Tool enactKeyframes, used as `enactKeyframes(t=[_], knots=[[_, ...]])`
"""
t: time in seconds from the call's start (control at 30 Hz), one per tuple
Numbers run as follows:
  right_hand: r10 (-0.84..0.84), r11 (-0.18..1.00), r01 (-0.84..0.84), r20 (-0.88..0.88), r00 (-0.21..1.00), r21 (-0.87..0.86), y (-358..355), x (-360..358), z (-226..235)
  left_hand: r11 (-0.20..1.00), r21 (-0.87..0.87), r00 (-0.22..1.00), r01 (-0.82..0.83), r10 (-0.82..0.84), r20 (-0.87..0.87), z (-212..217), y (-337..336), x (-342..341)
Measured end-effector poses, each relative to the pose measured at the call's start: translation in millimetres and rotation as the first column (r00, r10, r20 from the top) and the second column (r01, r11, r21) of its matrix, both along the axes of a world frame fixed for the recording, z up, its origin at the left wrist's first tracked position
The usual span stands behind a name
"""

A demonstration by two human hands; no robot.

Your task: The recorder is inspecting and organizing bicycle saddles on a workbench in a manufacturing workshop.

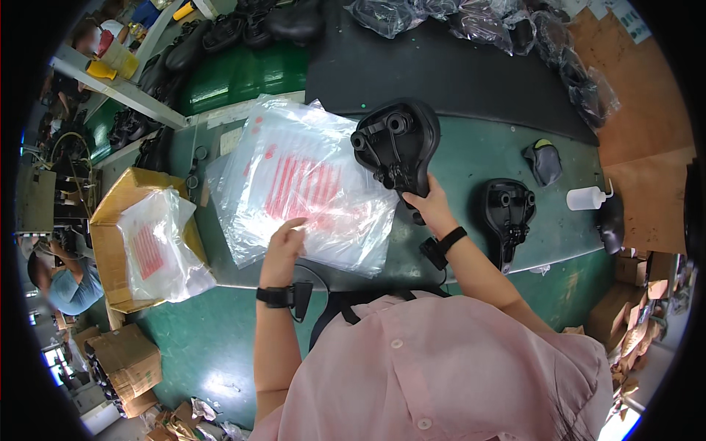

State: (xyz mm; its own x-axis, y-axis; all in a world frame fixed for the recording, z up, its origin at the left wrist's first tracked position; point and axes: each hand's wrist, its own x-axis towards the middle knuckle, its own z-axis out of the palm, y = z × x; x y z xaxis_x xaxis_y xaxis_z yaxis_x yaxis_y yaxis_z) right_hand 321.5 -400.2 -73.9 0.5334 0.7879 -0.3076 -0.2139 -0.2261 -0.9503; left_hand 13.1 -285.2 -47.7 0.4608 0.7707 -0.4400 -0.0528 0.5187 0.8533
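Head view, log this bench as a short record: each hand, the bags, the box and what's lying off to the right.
Right hand: grips a black saddle by its narrow end, underside showing
Left hand: fingers curled at the near side of the plastic bags; contact unclear
Bags: clear, red print, loosely piled on the green table
Box: cardboard, at left, red-printed plastic inside
Off to the right: second saddle, underside up; grey pouch; white squeeze bottle

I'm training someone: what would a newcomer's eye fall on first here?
Glossy clear plastic bags with red print lie stacked left of centre on the green tabletop. Next comes the black, pear-shaped bicycle saddle in the grip of the right hand, with another black saddle farther right.
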Motion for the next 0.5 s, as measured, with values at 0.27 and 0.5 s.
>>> enactKeyframes(t=[0.27,0.5], knots=[[0.277,0.938,-0.347,0.629,0.727,-0.012,-34.7,-33.8,52.5,0.936,0.353,0.929,0.019,0.114,-0.352,-27.6,-8.3,48.2],[0.418,0.882,-0.384,0.827,0.377,-0.272,-31.0,-42.5,23.0,0.935,0.322,0.895,-0.146,0.263,-0.359,15.6,27.1,53.6]])
